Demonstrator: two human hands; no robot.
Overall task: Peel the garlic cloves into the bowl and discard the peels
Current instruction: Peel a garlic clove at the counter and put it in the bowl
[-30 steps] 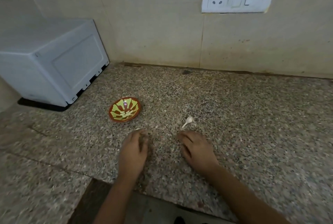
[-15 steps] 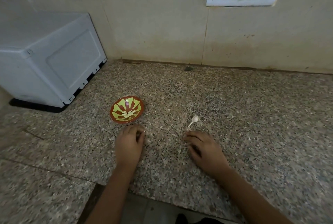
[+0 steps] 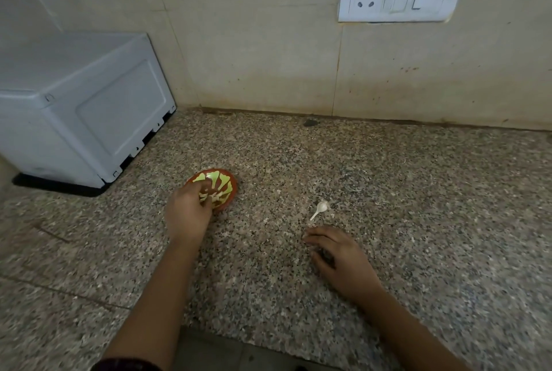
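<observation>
Garlic clove [image 3: 321,209] lies on the desk [image 3: 433,221] just beyond our right hand [image 3: 339,254], resting loose and holding nothing, while our left hand [image 3: 188,213] curls into the bowl [image 3: 227,188], grip untellable, between the white appliance [image 3: 89,119] and wide granite rightward.

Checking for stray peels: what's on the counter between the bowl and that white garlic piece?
Nothing visible: the head view shows only bare granite counter between the bowl and the white garlic piece.
</observation>
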